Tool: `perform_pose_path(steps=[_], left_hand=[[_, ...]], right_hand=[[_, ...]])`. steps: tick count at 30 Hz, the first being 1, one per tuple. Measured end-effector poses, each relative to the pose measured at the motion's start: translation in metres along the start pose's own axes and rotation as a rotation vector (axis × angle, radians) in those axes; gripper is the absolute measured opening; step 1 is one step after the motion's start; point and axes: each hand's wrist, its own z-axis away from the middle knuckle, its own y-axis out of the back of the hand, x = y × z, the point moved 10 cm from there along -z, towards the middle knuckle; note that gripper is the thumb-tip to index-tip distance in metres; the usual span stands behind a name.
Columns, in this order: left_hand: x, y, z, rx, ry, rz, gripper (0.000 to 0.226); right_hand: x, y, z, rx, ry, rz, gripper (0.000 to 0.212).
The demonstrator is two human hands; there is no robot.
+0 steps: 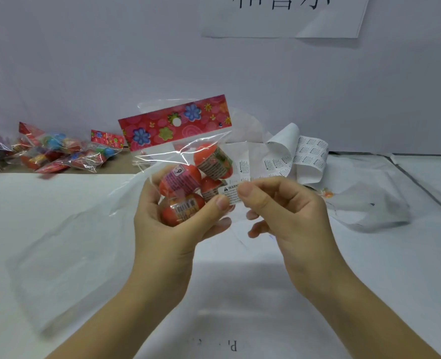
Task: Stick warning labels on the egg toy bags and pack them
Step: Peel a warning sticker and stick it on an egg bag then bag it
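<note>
above the table (58,229), left hand (167,229) grips egg toy bag (185,161); right hand (279,203) pinches warning label (229,194) onto it. labelling step; next, press flat.

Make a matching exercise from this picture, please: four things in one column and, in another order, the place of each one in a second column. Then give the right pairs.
Things
1. warning label
2. sheet of labels
3. pile of toy bags
4. paper sign

Places
A. on the wall, at the top
B. far left, in the background
C. pinched by the right hand, in front of the bag that the left hand grips
D. curled up, behind the hands, to the right

Pairs: 1-C, 2-D, 3-B, 4-A
</note>
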Motion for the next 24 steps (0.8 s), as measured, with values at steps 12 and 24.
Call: perform_pose_path(steps=[12,24], left_hand=[[0.001,0.0,-0.002,-0.037,-0.011,-0.012,0.06],[-0.002,-0.005,-0.001,-0.084,0.012,-0.005,0.061]], right_hand=[[0.019,-0.001,0.002,0.048,-0.173,-0.195,0.056],[0.01,0.0,0.001,0.012,-0.069,-0.076,0.036]])
